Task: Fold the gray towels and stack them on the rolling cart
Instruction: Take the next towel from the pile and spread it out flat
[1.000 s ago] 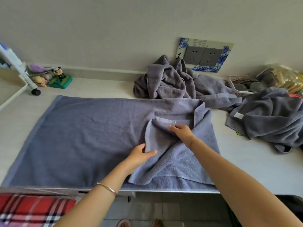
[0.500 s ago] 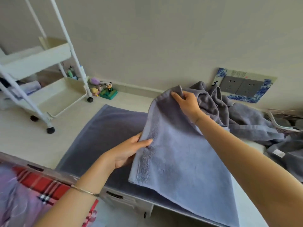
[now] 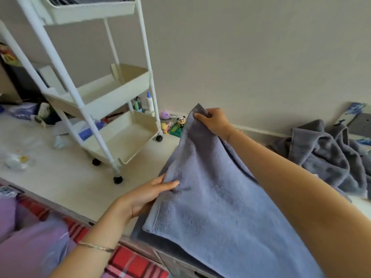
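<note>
at the far left, low in the head view, a red plaid cloth [image 3: 136, 263] lies below the front edge of the pale tabletop [image 3: 66, 177]. on that tabletop, back left, stands a white three-tier rolling cart [image 3: 120, 91] with cream trays and black castors. something gray shows in its top tray, cut off by the frame edge. behind the cart's bottom tray, against the wall, stands a white bottle with a blue cap [image 3: 149, 101].

the left hand [image 3: 144, 195], with a thin metal bangle [image 3: 96, 246] on its wrist, comes up from the lower left. its grip is closed on the near left edge of a gray terry towel [image 3: 220, 207], the thumb flat on top and the fingers tucked beneath the cloth. a small panda figure [image 3: 181, 120] sits by the wall just past the towel's far edge.

the right hand [image 3: 212, 121] reaches across from the right. its grip pinches the towel's far upper corner, fingers curled round the hem, and holds it raised above the tabletop. the towel slopes down from that corner toward the front right, where its lower part rests on a darker gray layer at the tabletop's front edge.

further right, a heap of crumpled gray towels [image 3: 329, 157] lies on the tabletop by the wall, well apart from the cart. above it a blue-patterned wall socket plate [image 3: 359, 117] shows at the frame edge.
</note>
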`<state>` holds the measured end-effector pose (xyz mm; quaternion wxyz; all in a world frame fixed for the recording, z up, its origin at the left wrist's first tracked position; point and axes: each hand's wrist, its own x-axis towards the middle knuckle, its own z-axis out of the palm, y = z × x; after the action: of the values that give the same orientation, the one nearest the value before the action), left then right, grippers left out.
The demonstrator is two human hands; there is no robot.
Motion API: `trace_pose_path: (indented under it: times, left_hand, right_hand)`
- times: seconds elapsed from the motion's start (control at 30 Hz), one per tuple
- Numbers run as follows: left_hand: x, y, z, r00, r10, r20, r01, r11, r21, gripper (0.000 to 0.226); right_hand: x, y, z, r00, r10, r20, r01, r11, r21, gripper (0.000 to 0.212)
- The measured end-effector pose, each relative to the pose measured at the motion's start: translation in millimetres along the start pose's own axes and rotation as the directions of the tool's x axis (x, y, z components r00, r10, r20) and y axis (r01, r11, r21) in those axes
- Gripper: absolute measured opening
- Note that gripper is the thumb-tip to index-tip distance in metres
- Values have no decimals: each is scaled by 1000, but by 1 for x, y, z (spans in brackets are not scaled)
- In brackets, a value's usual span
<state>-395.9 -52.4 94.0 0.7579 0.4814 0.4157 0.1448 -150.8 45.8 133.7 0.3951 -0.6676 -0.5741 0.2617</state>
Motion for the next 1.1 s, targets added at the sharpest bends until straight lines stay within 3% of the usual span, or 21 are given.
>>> trace_pose_path:
  times: [0.1, 0.17, 0.27, 0.37, 0.5, 0.6, 0.7, 0.77, 0.8, 0.87, 0.9, 1.0, 1.1]
  left_hand:
    - [28, -29, -42, 993, -48, -107, 62, 989, 132, 34]
    - [47, -52, -60, 974, -35, -224, 95, 961, 259, 29]
    - [67, -82, -79, 949, -29, -314, 147, 922, 359, 17]
    - [72, -98, -88, 935, -32, -354, 195, 879, 435, 33]
    - [65, -94, -81, 972, -3, -235, 113, 883, 456, 15]
    - [56, -67, -75, 986, 117, -122, -79, 956, 282, 14]
    - [60, -55, -92, 981, 128, -145, -92, 967, 236, 20]
    - [66, -64, -108, 971, 69, -230, 23, 925, 379, 15]
    - [68, -74, -115, 954, 52, -296, 117, 842, 526, 10]
    - [73, -96, -120, 909, 102, -405, 262, 616, 743, 26]
    - [72, -104, -118, 894, 148, -423, 264, 590, 763, 25]
    - [66, -111, -114, 875, 233, -424, 168, 677, 717, 22]
    - [63, -111, -122, 873, 216, -438, 130, 762, 634, 27]
  right_hand:
    - [24, 36, 53, 990, 112, 82, -94, 975, -202, 34]
    - [28, 66, 77, 970, 229, 81, -208, 955, -212, 21]
    - [23, 101, 103, 914, 380, 144, -341, 909, -240, 29]
    - [16, 125, 118, 885, 412, 215, -324, 879, -350, 40]
    - [16, 134, 128, 944, 295, 151, -244, 927, -284, 27]
    - [27, 117, 121, 990, 126, -68, -131, 989, -70, 17]
    - [50, 102, 112, 977, 92, -195, -90, 996, 19, 14]
    - [61, 108, 121, 982, 143, -122, -150, 987, -52, 16]
    - [63, 117, 131, 982, 182, -48, -187, 971, -149, 20]
    - [59, 136, 152, 966, 247, 80, -208, 921, -330, 23]
    - [57, 140, 160, 964, 249, 91, -198, 904, -380, 23]
    - [55, 134, 163, 992, 121, 30, -92, 876, -474, 27]
    - [56, 123, 162, 999, 14, -40, -31, 873, -487, 32]
